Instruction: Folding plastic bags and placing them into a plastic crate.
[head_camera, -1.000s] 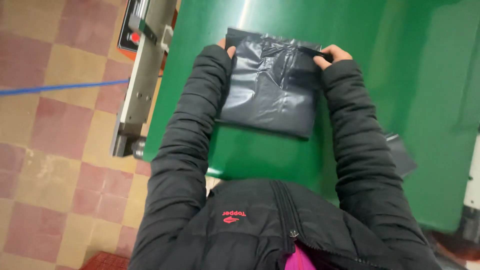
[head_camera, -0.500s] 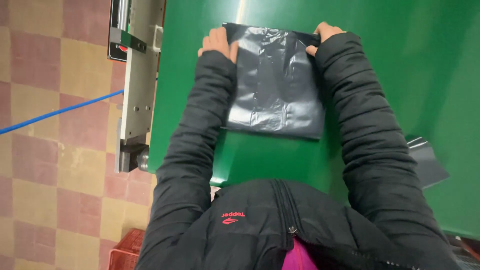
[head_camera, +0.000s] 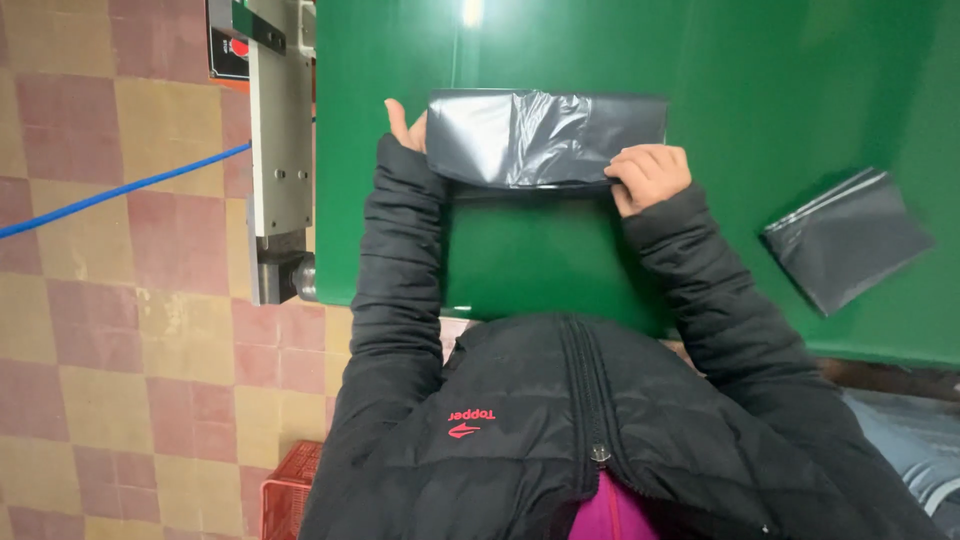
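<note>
Green table (head_camera: 800, 80): both hands grip a folded grey bag (head_camera: 545, 138).

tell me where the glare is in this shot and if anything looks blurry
Head view: a bright lamp reflection sits on the green table at the top edge, soft sheen streaks the folded dark plastic bag; hands, bag and floor tiles look sharp.

There is only one view, from a camera on the person's head, tipped steeply down past the chest of the black jacket (head_camera: 560, 430). It faces forward over the green table (head_camera: 760, 90), close enough that the sleeves fill the lower frame. The chequered floor (head_camera: 110, 330) runs down the left side, and the table's near edge crosses the middle.
</note>
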